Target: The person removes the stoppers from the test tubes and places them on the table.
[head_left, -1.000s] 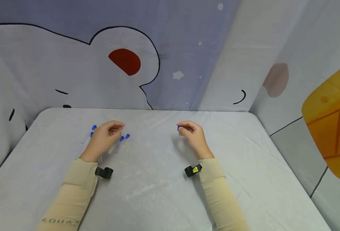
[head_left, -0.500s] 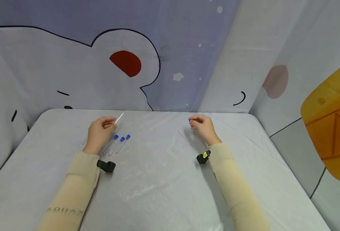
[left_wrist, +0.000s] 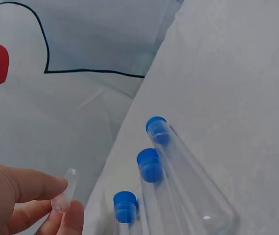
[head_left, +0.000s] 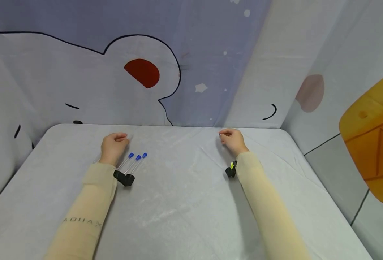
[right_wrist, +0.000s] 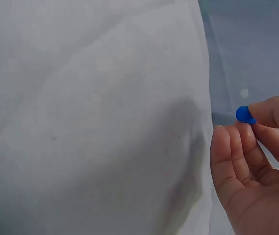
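Note:
My left hand [head_left: 112, 147], near the table's far left, pinches a clear test tube [left_wrist: 70, 185] between thumb and fingers. In the left wrist view its rounded end and part of its side show past the fingertips. At the far right, my right hand [head_left: 233, 141] pinches a small blue stopper [right_wrist: 244, 114] between thumb and forefinger, its other fingers curving below. Three stoppered test tubes [left_wrist: 188, 181] with blue tops lie side by side on the table, just right of the left hand. My left wrist camera hides their lower ends in the head view.
A white cloth covers the table [head_left: 178, 202]. Behind it hangs a printed fabric backdrop [head_left: 204, 65], which meets the table's far edge close beyond both hands. More fabric panels stand along the left and right sides.
My right hand has moved right and farther from me, still with the blue stopper. My left hand has drawn slightly back leftward; the clear tube appeared in its fingertips, and its forearm has shifted forward.

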A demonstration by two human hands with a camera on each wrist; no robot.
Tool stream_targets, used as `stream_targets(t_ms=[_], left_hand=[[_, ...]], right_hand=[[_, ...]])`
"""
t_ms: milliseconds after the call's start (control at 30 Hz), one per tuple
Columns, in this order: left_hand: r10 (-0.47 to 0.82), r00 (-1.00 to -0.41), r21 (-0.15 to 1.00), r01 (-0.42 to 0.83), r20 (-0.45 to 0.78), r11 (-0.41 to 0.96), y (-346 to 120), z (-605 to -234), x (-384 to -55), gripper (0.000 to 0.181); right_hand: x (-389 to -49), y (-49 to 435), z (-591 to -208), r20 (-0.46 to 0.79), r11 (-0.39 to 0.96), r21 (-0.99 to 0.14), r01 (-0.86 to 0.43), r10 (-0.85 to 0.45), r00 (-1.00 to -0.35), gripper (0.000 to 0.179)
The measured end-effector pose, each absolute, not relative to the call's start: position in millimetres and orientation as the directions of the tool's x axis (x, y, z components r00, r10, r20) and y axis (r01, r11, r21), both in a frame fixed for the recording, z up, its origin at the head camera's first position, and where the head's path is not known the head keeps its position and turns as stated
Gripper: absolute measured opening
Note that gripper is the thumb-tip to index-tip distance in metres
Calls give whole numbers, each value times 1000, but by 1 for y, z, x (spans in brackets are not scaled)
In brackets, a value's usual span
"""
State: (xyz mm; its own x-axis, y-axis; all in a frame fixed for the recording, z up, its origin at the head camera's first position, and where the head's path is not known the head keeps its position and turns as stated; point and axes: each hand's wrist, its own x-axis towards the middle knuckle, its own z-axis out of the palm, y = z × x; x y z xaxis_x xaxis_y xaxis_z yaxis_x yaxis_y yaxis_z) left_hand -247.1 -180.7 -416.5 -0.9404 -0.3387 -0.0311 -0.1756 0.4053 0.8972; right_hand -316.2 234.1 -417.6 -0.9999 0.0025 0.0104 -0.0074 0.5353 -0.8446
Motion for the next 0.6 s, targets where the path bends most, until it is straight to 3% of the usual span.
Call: stream_targets(t_ms=[367,600], left_hand=[[-380,-924,885,-211,-43,414,-179,-422,-252,31],[-373,-928,858,-197,-6,474,-179,-426,-251,24]], right_hand=[[-326,244,-423,-69,608,-788,96,68,-995,21],[-327,243,-425,-35,719,-691,80,78,-996,16]])
